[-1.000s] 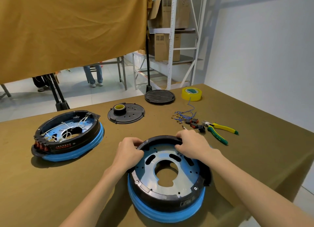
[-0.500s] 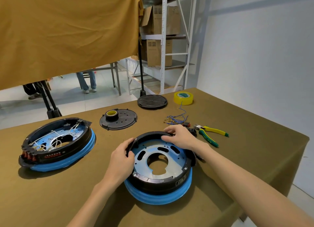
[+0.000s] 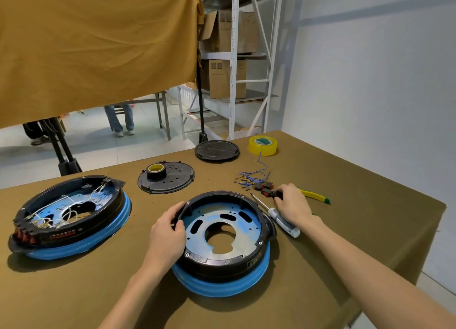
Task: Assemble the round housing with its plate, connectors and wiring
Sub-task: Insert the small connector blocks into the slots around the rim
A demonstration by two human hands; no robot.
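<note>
**Right hand reaching for the connectors beside the housing**

An olive-brown cloth-covered table (image 3: 357,205) is carrying everything. Near its middle, the round black housing on a blue ring base (image 3: 223,242) is sitting flat and open-topped, its bluish metal plate (image 3: 222,230) lying inside. The left hand (image 3: 167,232) is curling over the housing's left rim, gripping it steady. The right hand (image 3: 292,205) is resting just right of the far rim, fingers bending onto the small black-and-red connectors (image 3: 267,190); whether it is actually pinching one, I cannot tell. Their thin blue wiring (image 3: 254,177) is trailing away to the far side. So the parts are lying far-right of the housing, nearer the right hand.
</note>
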